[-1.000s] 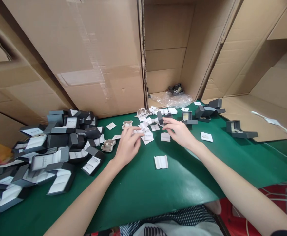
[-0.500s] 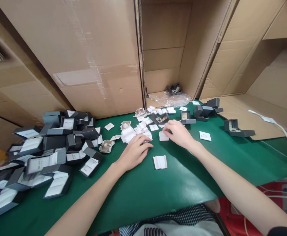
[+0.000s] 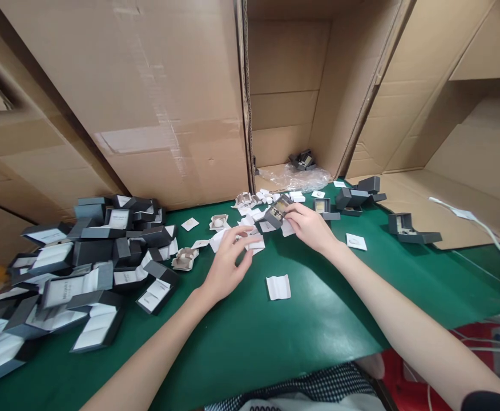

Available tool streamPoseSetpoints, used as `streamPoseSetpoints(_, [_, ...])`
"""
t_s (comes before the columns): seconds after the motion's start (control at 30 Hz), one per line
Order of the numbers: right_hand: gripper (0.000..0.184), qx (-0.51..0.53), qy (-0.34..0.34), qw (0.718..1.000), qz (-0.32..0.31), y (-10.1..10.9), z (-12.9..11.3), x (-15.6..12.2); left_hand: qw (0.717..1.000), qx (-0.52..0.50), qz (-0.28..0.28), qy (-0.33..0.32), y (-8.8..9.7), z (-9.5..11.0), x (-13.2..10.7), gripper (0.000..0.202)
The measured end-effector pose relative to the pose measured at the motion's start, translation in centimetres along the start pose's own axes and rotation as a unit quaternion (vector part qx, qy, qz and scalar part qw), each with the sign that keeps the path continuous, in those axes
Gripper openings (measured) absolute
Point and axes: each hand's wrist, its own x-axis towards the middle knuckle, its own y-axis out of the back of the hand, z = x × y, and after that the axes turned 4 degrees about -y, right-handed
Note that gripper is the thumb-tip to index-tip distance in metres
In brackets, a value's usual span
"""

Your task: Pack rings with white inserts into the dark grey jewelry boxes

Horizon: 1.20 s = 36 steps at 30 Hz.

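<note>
Far to the left of the left hand, a heap of grey boxes (image 3: 96,257) covers the green surface (image 3: 250,337), many of them open and showing white linings. Between that heap and the left hand lies a beige moulded tray (image 3: 184,260). The left hand (image 3: 228,262) is narrowly closed, its thumb and fingertips pinching a white insert (image 3: 256,244) just above the surface. Just beyond its fingers is a scatter of loose white inserts (image 3: 250,218), and a single folded white card (image 3: 278,287) lies between the two forearms, apart from both.

The right hand (image 3: 312,228) is closed on a small grey box (image 3: 278,210), held tilted by the fingertips over the scatter, near the left hand's fingers. Just to its right stands an open grey box (image 3: 323,206), with a flat white card (image 3: 356,241) lying beside the wrist. Further right are a cluster of dark boxes (image 3: 357,197) and one open box (image 3: 406,227) on cardboard. Behind both hands rise cardboard walls (image 3: 147,103), with crumpled clear plastic (image 3: 295,177) at their foot.
</note>
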Motion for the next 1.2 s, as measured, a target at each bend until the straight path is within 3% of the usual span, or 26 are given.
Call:
streamPoseSetpoints(0.07, [0.027, 0.033, 0.042, 0.998, 0.023, 0.8, -0.7, -0.1, 0.994, -0.053, 0.063, 0.068, 0.2, 0.0, 0.3, 0.025])
streamPoseSetpoints(0.13, [0.024, 0.061, 0.083, 0.994, 0.030, 1.3, -1.6, -0.3, 0.978, -0.142, 0.085, 0.129, 0.3, -0.1, 0.4, 0.030])
streamPoseSetpoints(0.27, [0.022, 0.076, 0.156, 0.985, 0.014, 1.5, -3.7, -0.9, 0.921, -0.327, 0.029, 0.210, 0.0, -0.2, 0.5, 0.044])
streamPoseSetpoints(0.37, [0.023, 0.076, 0.188, 0.979, -0.002, 1.1, -4.9, -1.2, 0.887, -0.390, -0.020, 0.247, -0.2, 0.2, 0.4, 0.047])
streamPoseSetpoints(0.5, [0.024, 0.143, 0.163, 0.976, -0.017, 1.2, -5.8, -1.2, 0.849, -0.446, -0.042, 0.282, -0.3, 0.5, 0.4, 0.045])
streamPoseSetpoints(0.67, [0.018, 0.286, 0.052, 0.957, -0.020, 2.2, -6.1, -0.9, 0.817, -0.490, -0.020, 0.302, -0.5, 0.2, 0.5, 0.043])
streamPoseSetpoints(0.8, [0.014, 0.325, -0.080, 0.942, -0.025, 2.4, -5.6, -0.7, 0.830, -0.460, -0.005, 0.316, -0.8, -0.5, 0.3, 0.046])
streamPoseSetpoints(0.93, [0.023, 0.413, -0.196, 0.888, -0.053, 2.1, -5.2, -0.7, 0.880, -0.368, -0.015, 0.300, -0.8, -1.0, 0.2, 0.047])
streamPoseSetpoints(1.07, [0.027, 0.475, -0.247, 0.841, -0.078, 2.1, -5.6, -0.5, 0.921, -0.305, -0.033, 0.242, -0.7, -1.2, 0.3, 0.043])
streamPoseSetpoints(1.2, [0.024, 0.502, -0.256, 0.821, -0.094, 2.3, -6.1, -0.4, 0.943, -0.253, -0.014, 0.216, -0.6, -2.0, 0.1, 0.042])
